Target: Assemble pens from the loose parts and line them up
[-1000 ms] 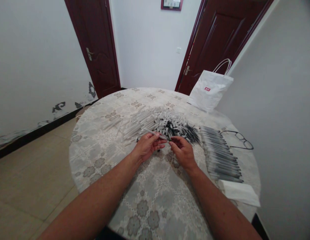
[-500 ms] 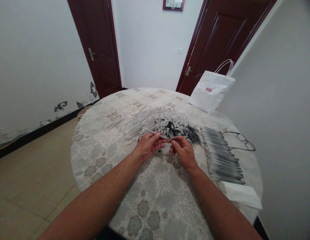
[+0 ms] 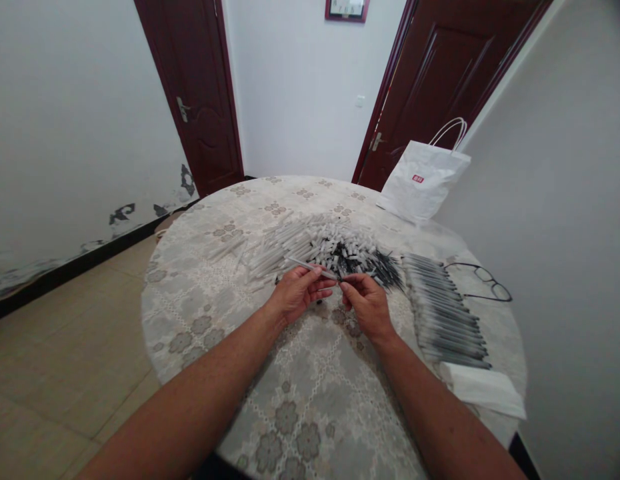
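Observation:
My left hand (image 3: pixel 297 291) is closed on a slim whitish pen barrel (image 3: pixel 301 263), with the thumb on top and the barrel's far end sticking out up and to the left. At the barrel's right end, the thumb and fingers of my right hand (image 3: pixel 366 303) pinch together. Something small and dark shows at these fingertips, too small to name. Just beyond both hands lies a heap of loose pen parts: translucent barrels (image 3: pixel 277 250) on the left, short white pieces (image 3: pixel 347 235) in the middle, thin black pieces (image 3: pixel 389 270) on the right.
A row of grey-black pens (image 3: pixel 447 310) lies to the right. Beside it are eyeglasses (image 3: pixel 497 291) and a folded white item (image 3: pixel 485 390). A white paper bag (image 3: pixel 423 187) stands at the back right. Everything rests on a round table with a patterned cloth (image 3: pixel 315 373).
My right hand's fingers have shifted slightly at the barrel's right end, and a dark bit now shows there. The left hand and barrel stay nearly in place.

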Demonstrator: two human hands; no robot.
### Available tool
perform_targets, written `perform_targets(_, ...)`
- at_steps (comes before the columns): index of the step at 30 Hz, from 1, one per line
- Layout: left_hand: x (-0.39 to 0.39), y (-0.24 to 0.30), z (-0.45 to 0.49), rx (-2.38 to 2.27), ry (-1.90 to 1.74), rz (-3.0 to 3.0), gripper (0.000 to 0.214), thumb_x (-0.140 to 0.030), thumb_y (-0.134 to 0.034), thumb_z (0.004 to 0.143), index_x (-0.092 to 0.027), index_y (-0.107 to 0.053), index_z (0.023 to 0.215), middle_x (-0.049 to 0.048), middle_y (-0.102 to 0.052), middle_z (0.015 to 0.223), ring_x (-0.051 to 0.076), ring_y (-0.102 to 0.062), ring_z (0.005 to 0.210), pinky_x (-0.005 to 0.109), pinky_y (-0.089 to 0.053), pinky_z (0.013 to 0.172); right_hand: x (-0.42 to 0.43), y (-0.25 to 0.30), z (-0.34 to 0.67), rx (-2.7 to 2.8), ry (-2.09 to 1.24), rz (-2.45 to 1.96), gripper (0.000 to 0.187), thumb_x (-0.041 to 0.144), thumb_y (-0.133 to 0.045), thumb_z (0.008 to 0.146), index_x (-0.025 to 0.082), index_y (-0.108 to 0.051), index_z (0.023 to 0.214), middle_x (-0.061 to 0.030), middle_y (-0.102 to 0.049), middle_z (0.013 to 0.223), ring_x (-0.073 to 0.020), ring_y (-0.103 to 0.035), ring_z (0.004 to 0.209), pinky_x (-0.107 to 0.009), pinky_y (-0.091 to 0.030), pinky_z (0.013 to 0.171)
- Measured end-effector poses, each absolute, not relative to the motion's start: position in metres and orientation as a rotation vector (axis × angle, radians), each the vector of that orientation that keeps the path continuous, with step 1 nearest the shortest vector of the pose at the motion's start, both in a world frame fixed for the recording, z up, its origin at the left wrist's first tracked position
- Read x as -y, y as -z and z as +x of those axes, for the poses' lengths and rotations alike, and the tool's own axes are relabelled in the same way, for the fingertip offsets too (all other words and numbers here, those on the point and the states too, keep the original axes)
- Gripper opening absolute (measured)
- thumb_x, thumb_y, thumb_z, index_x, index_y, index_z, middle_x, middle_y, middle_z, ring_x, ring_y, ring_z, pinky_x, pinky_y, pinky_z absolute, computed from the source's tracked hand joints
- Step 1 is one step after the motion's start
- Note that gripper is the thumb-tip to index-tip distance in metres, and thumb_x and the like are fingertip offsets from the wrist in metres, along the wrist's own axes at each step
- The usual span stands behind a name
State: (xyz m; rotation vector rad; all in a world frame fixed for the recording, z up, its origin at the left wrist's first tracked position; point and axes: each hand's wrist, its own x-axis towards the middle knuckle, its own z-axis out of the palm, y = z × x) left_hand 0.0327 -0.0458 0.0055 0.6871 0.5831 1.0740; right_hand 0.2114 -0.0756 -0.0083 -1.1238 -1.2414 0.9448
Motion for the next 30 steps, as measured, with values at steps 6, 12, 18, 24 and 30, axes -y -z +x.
perform_targets(6, 0.0465, -0.0061, 0.0339, -0.595, -1.066, 0.694, 0.019, -0.023, -0.073, 0.086, -0.012, -0.066, 0.099, 0.0128, -0.075, 0.097, 0.022, -0.075, 0.087, 0.032, -0.061, 0.075, 0.0751, 0.0104, 0.2122, 1.263, -0.938, -1.139, 0.031, 0.043, -0.073, 0.080, 0.019, -0.065, 0.096, 0.0031, -0.062, 0.064, -0.0116, -0.055, 0.052, -0.022, -0.044, 0.046)
perform_targets(12, 0.0461, -0.0049, 0.0337, -0.597, -1.064, 0.688, 0.020, -0.023, -0.073, 0.085, -0.012, -0.067, 0.101, 0.0132, -0.076, 0.096, 0.022, -0.075, 0.086, 0.033, -0.061, 0.076, 0.0745, 0.0117, 0.2133, 1.291, -0.893, -1.178, 0.031, 0.044, -0.072, 0.080, 0.019, -0.065, 0.098, 0.0018, -0.064, 0.069, -0.0122, -0.057, 0.054, -0.023, -0.045, 0.047)
perform_targets(18, 0.0476, -0.0078, 0.0339, -0.603, -1.063, 0.689, 0.019, -0.022, -0.073, 0.086, -0.011, -0.067, 0.101, 0.0138, -0.076, 0.094, 0.022, -0.075, 0.087, 0.033, -0.061, 0.077, 0.0747, 0.0116, 0.2140, 1.300, -0.894, -1.184, 0.030, 0.043, -0.072, 0.080, 0.019, -0.065, 0.098, 0.0027, -0.063, 0.066, -0.0124, -0.056, 0.054, -0.023, -0.045, 0.047)
perform_targets(24, 0.0484, -0.0093, 0.0344, -0.603, -1.068, 0.678, 0.020, -0.022, -0.073, 0.085, -0.011, -0.067, 0.100, 0.0137, -0.075, 0.096, 0.022, -0.075, 0.086, 0.032, -0.062, 0.075, 0.0748, 0.0108, 0.2140, 1.302, -0.881, -1.182, 0.030, 0.043, -0.072, 0.080, 0.020, -0.066, 0.097, 0.0028, -0.063, 0.066, -0.0119, -0.055, 0.053, -0.023, -0.043, 0.048)
perform_targets(30, 0.0479, -0.0063, 0.0352, -0.603, -1.054, 0.715, 0.023, -0.024, -0.077, 0.082, -0.012, -0.068, 0.100, 0.0141, -0.075, 0.097, 0.022, -0.075, 0.087, 0.032, -0.061, 0.076, 0.0738, 0.0133, 0.2147, 1.317, -0.878, -1.176, 0.031, 0.045, -0.072, 0.080, 0.020, -0.066, 0.097, 0.0031, -0.062, 0.064, -0.0124, -0.054, 0.052, -0.024, -0.043, 0.048)
